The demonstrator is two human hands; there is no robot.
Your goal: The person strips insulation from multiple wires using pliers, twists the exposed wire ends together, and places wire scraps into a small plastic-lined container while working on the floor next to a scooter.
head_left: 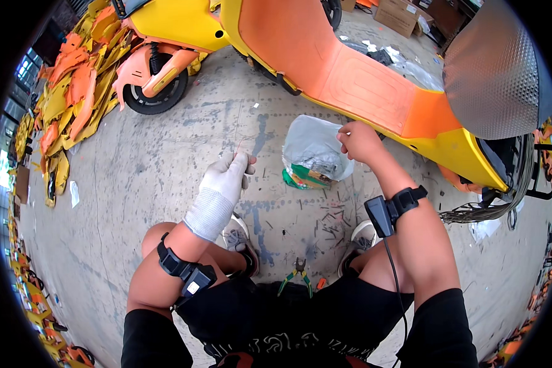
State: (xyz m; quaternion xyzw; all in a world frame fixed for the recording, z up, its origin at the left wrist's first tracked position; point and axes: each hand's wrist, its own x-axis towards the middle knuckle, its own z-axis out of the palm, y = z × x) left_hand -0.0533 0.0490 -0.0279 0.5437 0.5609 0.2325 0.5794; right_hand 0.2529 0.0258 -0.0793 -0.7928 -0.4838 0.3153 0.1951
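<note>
My left hand (219, 183), in a pale grey work glove, is closed with thumb and fingers pinched together. A very thin reddish wire (238, 146) sticks up from its fingertips. My right hand (363, 144) is bare, its fingers curled closed at the right rim of a whitish plastic bag (310, 138). Whether they grip the bag or something tiny cannot be seen. The bag stands on the floor with its mouth spread, showing green printing and dark, crumpled contents low down. Between my shoes lie pliers (299, 270) with green-and-yellow handles, their jaws pointing away from me.
A yellow-and-orange scooter (368, 86) stands across the far side, its front wheel (156, 92) at left. Orange and yellow body panels (73, 92) are heaped at far left. Dark short scraps (331, 224) litter the concrete near my right shoe (363, 236). A cardboard box (398, 16) sits far back.
</note>
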